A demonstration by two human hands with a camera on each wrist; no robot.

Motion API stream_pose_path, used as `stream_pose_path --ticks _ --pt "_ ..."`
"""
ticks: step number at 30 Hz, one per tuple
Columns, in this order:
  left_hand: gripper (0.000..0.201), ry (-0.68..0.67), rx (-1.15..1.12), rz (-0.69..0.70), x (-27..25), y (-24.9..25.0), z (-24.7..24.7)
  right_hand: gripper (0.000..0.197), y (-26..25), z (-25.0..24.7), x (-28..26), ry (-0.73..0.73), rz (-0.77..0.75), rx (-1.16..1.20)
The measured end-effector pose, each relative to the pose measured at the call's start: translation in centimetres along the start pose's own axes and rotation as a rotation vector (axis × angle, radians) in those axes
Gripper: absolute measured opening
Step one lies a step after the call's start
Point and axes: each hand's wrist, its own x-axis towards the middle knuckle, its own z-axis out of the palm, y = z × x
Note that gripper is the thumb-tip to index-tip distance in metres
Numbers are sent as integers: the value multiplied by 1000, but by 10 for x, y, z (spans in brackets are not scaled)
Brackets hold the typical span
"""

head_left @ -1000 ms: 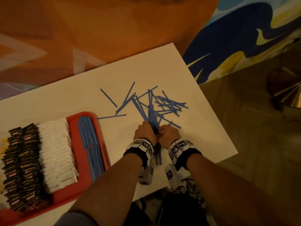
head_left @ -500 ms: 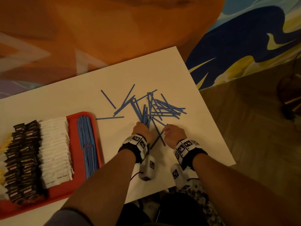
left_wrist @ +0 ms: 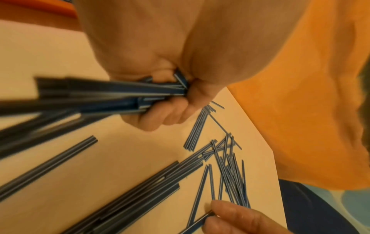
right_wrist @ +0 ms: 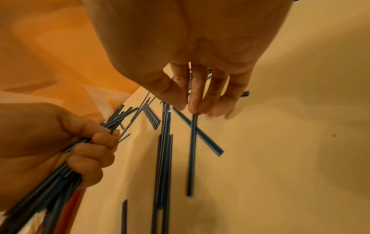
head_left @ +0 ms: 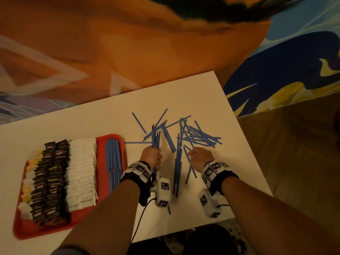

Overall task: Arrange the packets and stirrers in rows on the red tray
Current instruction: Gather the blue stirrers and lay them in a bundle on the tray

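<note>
Head view says most of it's done: the red tray [head_left: 110,139] on the left already has rows of dark packets [head_left: 49,181], white packets [head_left: 81,173] and a line of blue stirrers [head_left: 113,162]. Still left is the scattered stirrer pile [head_left: 195,137] on the white table [head_left: 202,96], right of the tray. Left hand [head_left: 151,156] is fisted around a bundle [head_left: 155,137]; right hand [head_left: 199,159] pinches a single stirrer [right_wrist: 191,152] lying near the pile.

Blue stirrers [head_left: 198,137]; red tray [head_left: 100,162]; white, black packets [head_left: 81,172].
</note>
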Motion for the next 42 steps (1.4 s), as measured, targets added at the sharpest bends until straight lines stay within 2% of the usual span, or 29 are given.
stream_pose_path --ticks 6,9,11,12,13,15,18,20,22,25,28,30,33,35,36,38,40,42 --pt "25 -55 -243 51 -14 20 -17 27 -41 -15 -1 -2 -108 -10" --pt "21 -132 -316 88 -24 29 -23 20 -81 -30 -6 6 -182 171" --pt "20 -208 -333 103 -34 38 -26 9 -116 -43 -13 76 -251 356" --pt "20 -256 -324 121 -40 43 -28 9 -135 -51 -18 130 -303 403" --pt "19 -302 -307 146 -46 49 -29 22 -154 -58 -24 168 -354 417" --pt "18 -377 -263 210 -59 62 -32 38 -192 -72 -37 190 -443 367" --pt "13 -447 -219 286 -80 84 -42 24 -237 -86 -54 140 -539 238" --pt "7 -487 -218 336 -91 98 -51 24 -258 -90 -66 126 -573 222" --pt "12 -496 -230 400 -101 112 -62 28 -276 -93 -80 150 -619 188" --pt "7 -470 -232 495 -119 133 -76 31 -302 -96 -105 194 -706 145" --pt "41 -412 -184 605 -133 150 -88 30 -326 -100 -129 218 -788 144" --pt "50 -355 -155 690 -148 163 -96 24 -341 -103 -146 215 -863 218" --pt "50 -295 -230 753 -174 184 -111 31 -356 -109 -168 213 -961 485" --pt "47 -310 -366 776 -192 199 -125 26 -355 -111 -176 174 -935 647" --pt "47 -326 -430 801 -200 206 -133 23 -350 -110 -181 132 -893 655" --pt "51 -349 -500 876 -215 220 -151 22 -334 -104 -190 -10 -778 542" --pt "52 -346 -537 939 -230 232 -168 34 -319 -94 -199 -204 -680 421" --pt "49 -341 -555 973 -243 240 -181 44 -315 -85 -207 -356 -653 358"
